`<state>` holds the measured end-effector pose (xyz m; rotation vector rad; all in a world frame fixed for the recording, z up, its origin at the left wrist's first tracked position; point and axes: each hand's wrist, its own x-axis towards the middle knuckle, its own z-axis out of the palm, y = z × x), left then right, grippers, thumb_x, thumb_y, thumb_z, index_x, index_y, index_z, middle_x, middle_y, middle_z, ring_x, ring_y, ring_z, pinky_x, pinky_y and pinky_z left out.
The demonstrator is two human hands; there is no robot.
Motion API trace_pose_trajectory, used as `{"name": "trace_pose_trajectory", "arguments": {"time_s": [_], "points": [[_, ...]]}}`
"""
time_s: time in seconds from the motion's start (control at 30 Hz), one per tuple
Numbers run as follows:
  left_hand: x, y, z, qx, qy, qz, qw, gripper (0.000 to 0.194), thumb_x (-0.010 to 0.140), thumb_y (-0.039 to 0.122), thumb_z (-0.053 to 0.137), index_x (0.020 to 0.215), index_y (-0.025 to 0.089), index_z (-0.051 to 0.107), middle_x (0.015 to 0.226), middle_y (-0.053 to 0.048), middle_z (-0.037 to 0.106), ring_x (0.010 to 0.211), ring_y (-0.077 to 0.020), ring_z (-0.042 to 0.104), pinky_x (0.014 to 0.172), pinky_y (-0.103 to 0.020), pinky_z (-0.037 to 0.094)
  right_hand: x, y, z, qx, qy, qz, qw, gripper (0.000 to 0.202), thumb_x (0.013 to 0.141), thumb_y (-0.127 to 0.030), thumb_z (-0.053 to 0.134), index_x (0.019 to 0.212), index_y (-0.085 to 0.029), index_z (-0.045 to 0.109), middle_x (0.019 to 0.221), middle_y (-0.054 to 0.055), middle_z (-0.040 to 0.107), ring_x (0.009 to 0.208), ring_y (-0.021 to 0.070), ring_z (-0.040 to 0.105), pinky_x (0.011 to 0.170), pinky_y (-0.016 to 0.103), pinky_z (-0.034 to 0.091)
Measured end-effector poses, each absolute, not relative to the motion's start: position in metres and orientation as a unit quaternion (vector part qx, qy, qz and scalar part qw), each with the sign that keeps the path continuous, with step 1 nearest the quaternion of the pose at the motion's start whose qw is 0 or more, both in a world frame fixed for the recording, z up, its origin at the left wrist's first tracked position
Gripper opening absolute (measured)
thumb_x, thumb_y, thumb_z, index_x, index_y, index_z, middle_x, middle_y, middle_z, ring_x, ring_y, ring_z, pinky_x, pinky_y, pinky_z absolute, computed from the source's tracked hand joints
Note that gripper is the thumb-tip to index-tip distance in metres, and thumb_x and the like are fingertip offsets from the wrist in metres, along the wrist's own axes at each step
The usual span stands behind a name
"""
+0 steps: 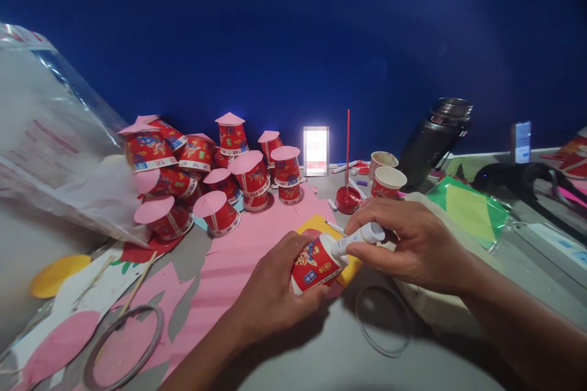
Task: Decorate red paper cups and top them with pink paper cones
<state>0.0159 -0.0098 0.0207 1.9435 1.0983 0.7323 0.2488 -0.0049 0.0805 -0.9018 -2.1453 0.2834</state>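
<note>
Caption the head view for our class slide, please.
Left hand holds a red patterned cup, right hand a white tube.

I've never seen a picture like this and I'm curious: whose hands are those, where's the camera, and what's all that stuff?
There's no robot here, just a person's two bare hands. The camera sits on that person's head, looking forward and down, so you see roughly what they see.

The left hand holds a red printed cup. The right hand holds a white tube up against it.

On the grey table lies a long piece of pink paper. Behind it are red cups with pink paper tops, and over to the right is a dark flask.
</note>
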Motion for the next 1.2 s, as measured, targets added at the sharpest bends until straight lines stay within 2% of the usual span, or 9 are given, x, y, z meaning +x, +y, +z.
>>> {"name": "trace_pose_trajectory", "arguments": {"time_s": [0.13,0.27,0.4,0.5,0.57,0.77,0.97,1.07,1.2], "points": [[0.017,-0.012,0.021,0.803,0.395,0.272,0.354,0.041,0.075,0.022,0.070,0.115,0.023,0.062,0.110,-0.004,0.065,0.094,-0.0217,0.063,0.082,-0.036,0.052,0.249,-0.001,0.076,-0.355,-0.850,0.109,0.373,0.005,0.089,-0.021,0.071,0.091,-0.016,0.071,0.080,0.003,0.075,0.068,0.0129,0.065,0.064,0.024,0.047],[0.017,-0.012,0.016,0.855,0.375,0.263,0.242,0.046,0.076,0.024,0.070,0.121,0.022,0.060,0.112,-0.008,0.065,0.098,-0.0261,0.063,0.081,-0.040,0.051,0.248,0.003,0.074,-0.383,-0.833,0.114,0.383,0.003,0.087,-0.018,0.070,0.085,-0.017,0.070,0.075,0.000,0.072,0.062,0.0102,0.060,0.058,0.021,0.043],[0.014,-0.011,0.007,0.886,0.371,0.258,0.098,0.056,0.076,0.025,0.066,0.130,0.017,0.055,0.114,-0.013,0.065,0.091,-0.0296,0.062,0.073,-0.044,0.050,0.248,0.004,0.074,-0.401,-0.822,0.125,0.384,0.006,0.086,-0.017,0.070,0.080,-0.017,0.069,0.069,-0.003,0.069,0.058,0.0082,0.055,0.054,0.020,0.039],[0.014,-0.010,0.005,0.892,0.375,0.242,0.062,0.057,0.075,0.024,0.066,0.130,0.017,0.056,0.114,-0.015,0.065,0.088,-0.0299,0.062,0.071,-0.044,0.049,0.250,0.003,0.076,-0.383,-0.838,0.148,0.358,0.008,0.087,-0.018,0.068,0.079,-0.017,0.070,0.066,-0.003,0.066,0.054,0.0075,0.052,0.052,0.020,0.037],[0.015,-0.011,0.008,0.884,0.390,0.237,0.099,0.053,0.075,0.026,0.067,0.127,0.019,0.059,0.113,-0.013,0.065,0.091,-0.0298,0.062,0.074,-0.044,0.050,0.252,0.001,0.078,-0.356,-0.858,0.150,0.337,0.005,0.087,-0.017,0.068,0.082,-0.017,0.071,0.067,-0.003,0.067,0.055,0.0078,0.051,0.052,0.021,0.036],[0.015,-0.011,0.022,0.793,0.429,0.261,0.345,0.043,0.078,0.032,0.072,0.119,0.022,0.065,0.114,-0.008,0.068,0.100,-0.0248,0.065,0.087,-0.039,0.053,0.260,-0.003,0.081,-0.273,-0.903,0.155,0.295,0.003,0.090,-0.018,0.069,0.089,-0.016,0.071,0.072,0.000,0.066,0.067,0.0121,0.057,0.064,0.025,0.041],[0.015,-0.014,0.028,0.704,0.431,0.217,0.521,0.033,0.075,0.023,0.069,0.108,0.019,0.069,0.096,-0.004,0.074,0.082,-0.0193,0.068,0.071,-0.030,0.053,0.264,-0.005,0.084,-0.266,-0.902,0.152,0.303,0.005,0.093,-0.021,0.069,0.095,-0.017,0.071,0.078,0.002,0.069,0.073,0.0141,0.060,0.069,0.028,0.044],[0.016,-0.015,0.029,0.708,0.422,0.218,0.522,0.028,0.077,0.026,0.068,0.105,0.019,0.068,0.093,-0.003,0.073,0.076,-0.0170,0.066,0.066,-0.027,0.051,0.262,-0.004,0.083,-0.250,-0.901,0.177,0.307,0.007,0.094,-0.023,0.069,0.096,-0.018,0.072,0.077,0.002,0.069,0.072,0.0140,0.060,0.069,0.028,0.045],[0.016,-0.015,0.027,0.788,0.395,0.226,0.413,0.026,0.077,0.029,0.070,0.102,0.021,0.068,0.098,-0.003,0.069,0.081,-0.0189,0.065,0.070,-0.030,0.052,0.260,0.000,0.080,-0.252,-0.900,0.174,0.309,0.009,0.095,-0.025,0.068,0.096,-0.017,0.072,0.078,0.003,0.070,0.071,0.0137,0.062,0.067,0.026,0.045]]}}
